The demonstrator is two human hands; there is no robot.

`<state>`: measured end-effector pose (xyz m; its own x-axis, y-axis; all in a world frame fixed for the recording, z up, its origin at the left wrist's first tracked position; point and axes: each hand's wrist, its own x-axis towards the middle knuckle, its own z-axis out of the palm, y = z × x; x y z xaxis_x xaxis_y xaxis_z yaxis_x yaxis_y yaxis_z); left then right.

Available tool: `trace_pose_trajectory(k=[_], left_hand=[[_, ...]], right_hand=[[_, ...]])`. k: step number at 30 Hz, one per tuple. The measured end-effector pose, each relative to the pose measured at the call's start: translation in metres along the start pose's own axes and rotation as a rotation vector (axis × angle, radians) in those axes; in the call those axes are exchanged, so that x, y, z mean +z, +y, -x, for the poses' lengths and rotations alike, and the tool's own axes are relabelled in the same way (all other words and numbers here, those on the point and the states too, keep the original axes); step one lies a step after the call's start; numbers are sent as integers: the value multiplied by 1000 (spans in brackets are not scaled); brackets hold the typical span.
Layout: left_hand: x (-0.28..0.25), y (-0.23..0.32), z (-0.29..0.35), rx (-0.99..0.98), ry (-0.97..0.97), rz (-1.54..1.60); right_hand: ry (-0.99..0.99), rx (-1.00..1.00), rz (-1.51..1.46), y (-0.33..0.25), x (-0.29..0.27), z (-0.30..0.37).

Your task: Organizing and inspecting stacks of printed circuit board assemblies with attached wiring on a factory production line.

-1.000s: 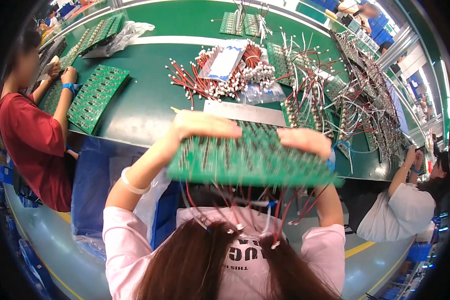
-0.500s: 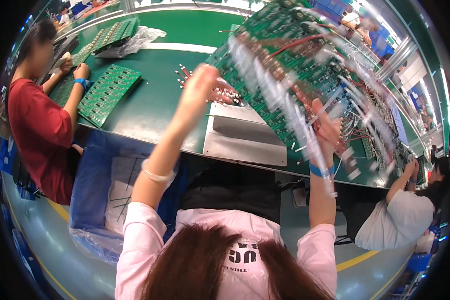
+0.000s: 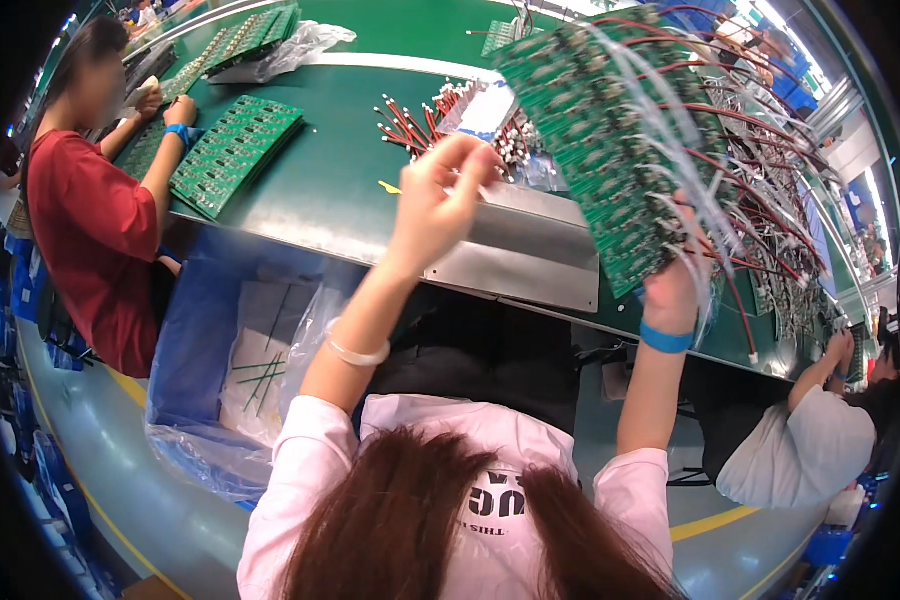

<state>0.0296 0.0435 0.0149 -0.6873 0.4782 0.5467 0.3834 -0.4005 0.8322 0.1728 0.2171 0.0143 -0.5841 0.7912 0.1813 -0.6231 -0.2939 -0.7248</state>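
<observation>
A large green circuit board panel stands tilted over the right part of the bench, with red and white wires hanging off its right side. My right hand grips its lower right edge, the fingers partly hidden by wires. My left hand is apart from the panel, above a bent metal plate at the bench's front edge. Its fingers are curled together near the fingertips; whether they hold anything small I cannot make out. Behind it lies a pile of short red wires with white ends, a white-and-blue packet on it.
Stacked green boards lie at left beside a person in red. More wired boards crowd the right, near another person. A blue lined bin stands below the bench's front edge.
The panel has swung to the right and stands steeper, its wires hanging less blurred. My left hand has moved slightly right and down, and the metal plate is less covered by the panel.
</observation>
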Motion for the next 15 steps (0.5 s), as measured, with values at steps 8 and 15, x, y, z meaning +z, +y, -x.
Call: trace_pose_trajectory(k=[8,15], left_hand=[[-65,-18,8,-234,-463,-527],[-135,49,18,-149,-470,-785]], right_hand=[[-220,-52,-162,-47,-15,10],[-362,40,-212,-45,-30,-4]])
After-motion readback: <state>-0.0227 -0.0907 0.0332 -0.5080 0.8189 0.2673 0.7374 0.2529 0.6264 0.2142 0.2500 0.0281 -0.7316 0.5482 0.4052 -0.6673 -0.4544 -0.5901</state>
